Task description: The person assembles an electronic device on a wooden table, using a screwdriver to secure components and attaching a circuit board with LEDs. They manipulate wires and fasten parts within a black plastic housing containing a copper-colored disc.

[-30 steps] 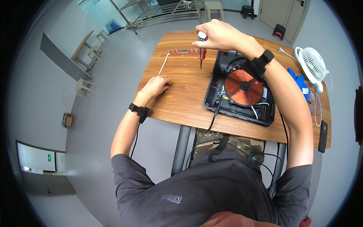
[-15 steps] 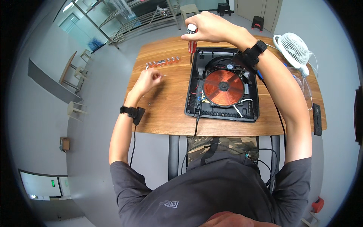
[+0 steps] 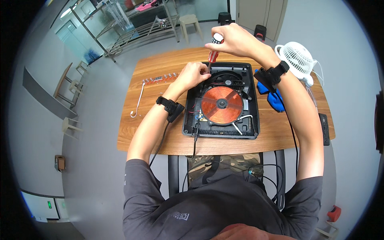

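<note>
My right hand [image 3: 236,41] is closed round the handle of a screwdriver [image 3: 213,56] with a red, white and dark grip, its shaft pointing down. The shaft meets the far left corner of an open black appliance housing [image 3: 253,127], which looks like an induction cooker. At that corner my left hand [image 3: 193,75] has its fingertips pinched together beside the shaft's lower end; what they hold is hidden. Inside the housing lies a round copper coil [image 3: 213,108], with wires and a black curved fan duct behind it.
Left of the housing is a narrow orange circuit board [image 3: 151,81] with a white cable [image 3: 139,100]. On the right stand a white fan [image 3: 297,60], blue padded items [image 3: 275,100] and a dark elongated object [image 3: 324,129] at the table [image 3: 160,136] edge. Cables trail from both wrists.
My left hand has moved right, from the table beside the circuit board to the housing's far left corner. The screwdriver remains in my right hand. The view has shifted, showing the white cable and blue items.
</note>
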Tool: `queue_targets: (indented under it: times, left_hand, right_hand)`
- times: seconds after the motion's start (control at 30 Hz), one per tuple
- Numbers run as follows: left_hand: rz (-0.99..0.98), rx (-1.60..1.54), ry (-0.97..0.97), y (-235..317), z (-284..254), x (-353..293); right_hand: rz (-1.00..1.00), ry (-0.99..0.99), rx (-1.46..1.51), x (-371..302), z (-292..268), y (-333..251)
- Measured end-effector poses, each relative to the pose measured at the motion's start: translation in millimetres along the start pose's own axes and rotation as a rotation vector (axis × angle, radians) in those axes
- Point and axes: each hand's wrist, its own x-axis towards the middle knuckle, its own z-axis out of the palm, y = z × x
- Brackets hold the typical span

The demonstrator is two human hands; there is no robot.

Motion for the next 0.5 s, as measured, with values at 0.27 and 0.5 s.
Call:
queue_targets:
  times: [0.27,0.5]
  left_hand:
    - [0.044,-0.007,0.035,-4,7,1]
    - [0.043,0.033,0.026,-6,7,1]
  right_hand:
    - [0.028,-0.018,-0.004,-8,3,9]
    - [-0.030,-0.002,-0.023,-6,6,5]
